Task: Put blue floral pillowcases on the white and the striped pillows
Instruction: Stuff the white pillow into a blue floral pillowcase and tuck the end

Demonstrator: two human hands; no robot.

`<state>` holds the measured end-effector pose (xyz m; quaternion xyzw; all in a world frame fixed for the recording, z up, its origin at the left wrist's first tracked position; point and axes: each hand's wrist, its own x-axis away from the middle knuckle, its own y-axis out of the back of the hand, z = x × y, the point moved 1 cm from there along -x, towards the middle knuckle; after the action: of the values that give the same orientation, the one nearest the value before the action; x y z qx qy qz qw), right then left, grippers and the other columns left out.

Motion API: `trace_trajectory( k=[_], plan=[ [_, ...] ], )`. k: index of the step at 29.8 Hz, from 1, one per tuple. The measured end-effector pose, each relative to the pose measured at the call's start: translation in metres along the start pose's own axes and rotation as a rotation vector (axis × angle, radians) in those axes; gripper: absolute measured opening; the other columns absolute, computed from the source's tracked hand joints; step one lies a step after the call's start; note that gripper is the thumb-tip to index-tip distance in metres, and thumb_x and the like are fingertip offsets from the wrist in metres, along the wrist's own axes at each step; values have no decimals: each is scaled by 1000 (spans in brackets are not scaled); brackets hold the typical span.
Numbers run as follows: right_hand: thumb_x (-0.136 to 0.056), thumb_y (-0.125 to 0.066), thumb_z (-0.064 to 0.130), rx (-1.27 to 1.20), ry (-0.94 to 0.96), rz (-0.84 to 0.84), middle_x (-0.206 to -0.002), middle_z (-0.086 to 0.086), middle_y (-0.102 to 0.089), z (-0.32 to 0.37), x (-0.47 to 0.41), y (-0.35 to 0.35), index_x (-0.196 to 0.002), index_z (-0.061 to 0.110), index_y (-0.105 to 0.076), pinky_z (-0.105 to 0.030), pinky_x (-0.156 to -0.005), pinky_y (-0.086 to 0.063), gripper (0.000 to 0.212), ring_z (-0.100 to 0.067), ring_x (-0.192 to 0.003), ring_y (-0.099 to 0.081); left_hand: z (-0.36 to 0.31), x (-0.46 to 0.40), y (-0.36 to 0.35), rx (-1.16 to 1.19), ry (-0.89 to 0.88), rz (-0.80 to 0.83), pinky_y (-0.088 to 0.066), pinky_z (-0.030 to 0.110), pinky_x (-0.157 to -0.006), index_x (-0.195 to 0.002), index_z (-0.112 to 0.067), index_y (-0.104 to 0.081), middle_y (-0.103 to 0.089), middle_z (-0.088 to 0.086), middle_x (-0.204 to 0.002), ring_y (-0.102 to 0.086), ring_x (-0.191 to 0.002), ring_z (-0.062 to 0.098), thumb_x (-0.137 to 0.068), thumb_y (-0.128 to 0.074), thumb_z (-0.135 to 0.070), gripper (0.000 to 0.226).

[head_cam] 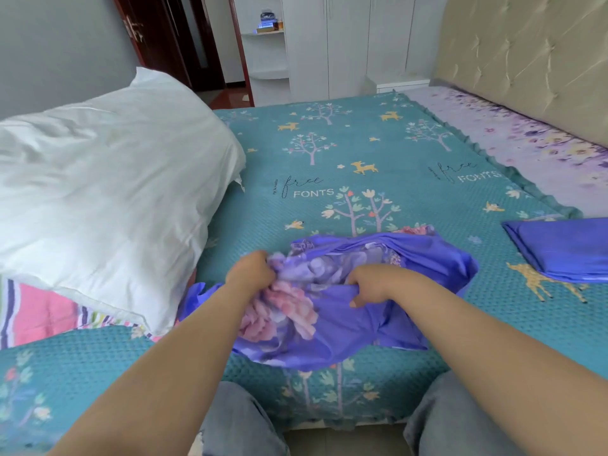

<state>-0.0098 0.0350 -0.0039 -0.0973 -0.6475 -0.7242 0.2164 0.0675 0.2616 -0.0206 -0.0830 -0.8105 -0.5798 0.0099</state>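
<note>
A blue floral pillowcase (329, 311) lies bunched on the bed in front of me. My left hand (251, 274) grips a gathered fold of it at its left side. My right hand (370, 284) grips the fabric a little to the right, fingers curled under an edge. The white pillow (105, 192) lies at the left, resting on top of the striped pillow (36, 311), of which only a pink and striped strip shows. A second blue pillowcase (566, 251) lies folded flat at the right edge.
The bed carries a teal cover (362, 159) printed with trees and deer. A padded beige headboard (526, 54) stands at the right. White cupboards and a dark red door are behind the bed. My knees show at the bed's near edge.
</note>
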Motion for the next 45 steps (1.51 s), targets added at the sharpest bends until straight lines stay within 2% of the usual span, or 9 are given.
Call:
trace_trajectory(
  k=[4,9,15,22,27,33,37,40,45],
  plan=[
    [-88,-62,36,-303,118,-455,-108,-6,-58,16,3,7,-89,26,-56,-30,-80,-39,11,-24,-103,-54,4,-17,69,50,37,-572,-46,43,-79,-117,-13,-47,-59,23,-109,-58,-100,43,-87,-49,-14,31],
    [-73,-74,46,-234,128,-335,-145,-6,-27,39,4,-9,-143,18,-28,-36,-109,-31,88,-23,-135,-30,19,-33,82,-327,163,-294,-30,44,-106,-143,-22,-23,-17,15,-149,-28,-132,41,-85,-61,-35,70],
    [-87,-53,14,-64,186,-121,-125,-12,-58,43,9,-35,-121,15,-50,-32,-83,-43,34,-30,-112,-56,-19,7,6,-254,-554,-21,-39,31,-101,-123,-30,-59,-63,0,-123,-54,-118,23,-72,-43,-18,54],
    [-86,-58,28,-161,273,-57,-74,5,-53,36,21,-13,-66,24,-44,-29,-63,-35,24,-19,-77,-49,-9,23,2,-506,-506,39,-42,31,-81,-89,-17,-65,-68,10,-99,-59,-99,34,-79,-49,-7,22],
    [-84,-55,60,-243,200,127,-74,12,-52,35,7,-22,-81,24,-60,-26,-68,-38,37,-9,-72,-49,11,29,-1,-476,-404,247,-44,32,-86,-115,-26,-61,-63,8,-117,-57,-109,30,-83,-48,-9,38],
    [-92,-53,44,-356,154,-163,-84,6,-67,51,-14,-9,-88,20,-65,-29,-74,-44,27,-18,-82,-60,24,25,46,-215,-480,-504,-49,38,-70,-89,-13,-66,-64,11,-96,-62,-88,36,-74,-54,-15,20],
    [-95,-46,18,-464,173,-184,-103,-5,-68,84,-24,8,-109,17,-61,-29,-80,-51,20,-20,-87,-65,60,7,105,-367,-217,-842,-31,50,-104,-114,-2,-58,-42,27,-139,-42,-126,45,-79,-47,-27,45],
    [-92,-45,14,-495,173,-278,-102,-1,-65,102,-36,22,-108,21,-61,-32,-79,-52,23,-18,-79,-60,89,-4,145,-429,154,-641,-4,48,-115,-143,1,-23,-10,27,-154,-10,-142,41,-84,-60,-45,83],
    [-92,-47,12,-683,194,-374,-85,2,-64,141,-60,46,-101,22,-58,-25,-62,-48,17,-12,-66,-61,126,-8,160,-553,383,-504,-27,37,-105,-140,-1,-33,-44,17,-135,-41,-124,31,-88,-54,-50,75]
  ],
)
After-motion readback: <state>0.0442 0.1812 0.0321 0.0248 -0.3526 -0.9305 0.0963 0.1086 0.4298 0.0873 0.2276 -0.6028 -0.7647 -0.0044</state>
